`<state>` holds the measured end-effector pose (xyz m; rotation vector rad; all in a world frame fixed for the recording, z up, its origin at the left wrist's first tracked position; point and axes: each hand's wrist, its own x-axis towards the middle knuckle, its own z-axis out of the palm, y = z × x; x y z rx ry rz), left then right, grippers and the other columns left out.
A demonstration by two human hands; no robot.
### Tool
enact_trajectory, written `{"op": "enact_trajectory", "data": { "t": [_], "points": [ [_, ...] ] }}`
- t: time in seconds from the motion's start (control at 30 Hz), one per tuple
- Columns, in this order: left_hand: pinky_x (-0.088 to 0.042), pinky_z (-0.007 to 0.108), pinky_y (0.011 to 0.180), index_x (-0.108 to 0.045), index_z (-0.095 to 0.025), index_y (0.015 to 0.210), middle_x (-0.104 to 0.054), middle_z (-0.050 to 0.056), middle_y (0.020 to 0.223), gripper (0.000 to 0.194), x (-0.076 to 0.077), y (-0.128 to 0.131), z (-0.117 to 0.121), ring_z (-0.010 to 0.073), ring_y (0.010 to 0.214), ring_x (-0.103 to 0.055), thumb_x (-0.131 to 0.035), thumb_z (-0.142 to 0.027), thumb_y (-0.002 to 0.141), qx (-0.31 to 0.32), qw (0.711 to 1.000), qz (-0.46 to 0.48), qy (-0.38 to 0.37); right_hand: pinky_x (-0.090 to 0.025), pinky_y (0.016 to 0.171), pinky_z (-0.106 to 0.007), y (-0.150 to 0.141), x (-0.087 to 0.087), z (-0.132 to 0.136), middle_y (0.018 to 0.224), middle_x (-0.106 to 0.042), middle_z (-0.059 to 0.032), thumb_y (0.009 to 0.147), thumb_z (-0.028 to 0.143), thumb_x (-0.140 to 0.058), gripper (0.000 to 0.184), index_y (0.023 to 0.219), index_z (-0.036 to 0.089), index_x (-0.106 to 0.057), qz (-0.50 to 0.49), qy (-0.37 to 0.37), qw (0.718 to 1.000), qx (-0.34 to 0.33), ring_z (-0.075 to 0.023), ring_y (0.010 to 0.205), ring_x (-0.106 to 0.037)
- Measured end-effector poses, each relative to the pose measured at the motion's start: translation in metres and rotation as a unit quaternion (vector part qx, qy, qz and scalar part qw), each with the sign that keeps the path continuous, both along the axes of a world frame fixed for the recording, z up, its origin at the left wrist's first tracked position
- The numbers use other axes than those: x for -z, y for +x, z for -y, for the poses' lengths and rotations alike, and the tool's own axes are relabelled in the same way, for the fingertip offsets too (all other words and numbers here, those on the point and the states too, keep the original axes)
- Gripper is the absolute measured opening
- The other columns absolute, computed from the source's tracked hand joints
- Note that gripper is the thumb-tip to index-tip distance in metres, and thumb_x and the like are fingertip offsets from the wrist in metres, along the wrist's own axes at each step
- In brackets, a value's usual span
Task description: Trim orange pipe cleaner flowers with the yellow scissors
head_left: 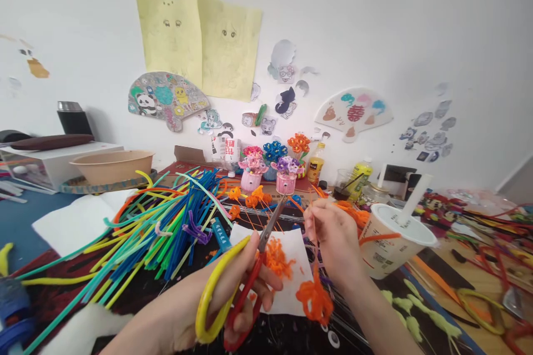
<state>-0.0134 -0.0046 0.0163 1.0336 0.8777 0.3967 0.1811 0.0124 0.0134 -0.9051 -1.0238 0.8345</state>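
My left hand (229,288) is closed around a pair of scissors (273,223) with one yellow and one red handle loop. The blades point up and away, close together, a little left of my right hand (335,236). That hand pinches the thin stem of an orange pipe-cleaner flower (315,298), whose bloom hangs down below the fingers. Under both hands lies a sheet of white paper (291,294) with a heap of orange fuzzy clippings (278,258). More orange flowers (254,198) on thin stems rest just beyond the paper.
Left is a large pile of coloured pipe cleaners (166,238). A white lidded cup (387,255) with a wide straw stands close to my right wrist. Pink pots (251,182) of pipe-cleaner flowers and a bottle (316,163) line the back. Green pieces (410,310) lie front right.
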Motion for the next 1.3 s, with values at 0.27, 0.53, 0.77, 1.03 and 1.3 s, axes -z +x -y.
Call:
{"op": "enact_trajectory", "data": {
  "t": [0.27,0.53,0.77,1.03,1.3],
  "points": [
    [-0.038,0.018,0.037,-0.059,-0.016,0.097,-0.07,0.009,0.085,0.075,0.018,0.001,-0.008,0.0111,0.049,-0.058,-0.026,-0.081,0.079,0.048,0.997,0.041,0.035,-0.032,0.044,-0.022,-0.003,-0.005,0.0,0.056,-0.051,0.0036,0.077,0.03,-0.06,0.025,0.058,0.018,-0.051,0.001,-0.027,0.995,-0.095,-0.0075,0.043,-0.041],
    [-0.038,0.021,0.042,-0.056,-0.017,0.081,-0.062,-0.002,0.068,0.051,0.013,0.0,-0.017,0.0078,0.041,-0.048,-0.043,-0.066,0.083,-0.12,0.929,-0.152,0.315,-0.042,0.048,-0.024,-0.004,-0.002,-0.001,0.06,-0.057,0.0022,0.082,0.04,-0.064,0.025,0.073,0.019,-0.053,-0.037,-0.072,0.979,-0.187,-0.0116,0.05,-0.052],
    [-0.033,0.02,0.043,-0.055,-0.018,0.08,-0.052,-0.007,0.061,0.03,-0.006,0.003,-0.013,0.0055,0.042,-0.038,-0.054,-0.048,0.079,-0.164,0.912,-0.109,0.359,-0.041,0.046,-0.02,-0.009,-0.001,0.009,0.056,-0.053,0.0049,0.087,0.046,-0.059,0.029,0.08,0.018,-0.057,0.063,-0.107,0.959,-0.256,-0.0087,0.047,-0.049],
    [-0.029,0.02,0.048,-0.052,-0.018,0.071,-0.039,-0.01,0.049,0.029,-0.008,0.006,-0.009,0.0062,0.045,-0.034,-0.055,-0.046,0.08,-0.202,0.918,-0.028,0.339,-0.03,0.037,-0.017,-0.021,0.001,0.015,0.05,-0.052,0.0064,0.087,0.051,-0.057,0.035,0.079,0.017,-0.056,0.157,-0.133,0.917,-0.341,-0.006,0.037,-0.043],
    [-0.033,0.022,0.053,-0.05,-0.02,0.068,-0.036,-0.01,0.044,0.03,-0.002,0.001,-0.015,0.0087,0.046,-0.036,-0.052,-0.044,0.084,-0.246,0.884,-0.033,0.396,-0.036,0.042,-0.019,-0.013,0.005,0.011,0.054,-0.055,0.004,0.084,0.049,-0.061,0.033,0.088,0.016,-0.061,0.208,-0.14,0.91,-0.329,-0.0088,0.044,-0.049]
  ]
}}
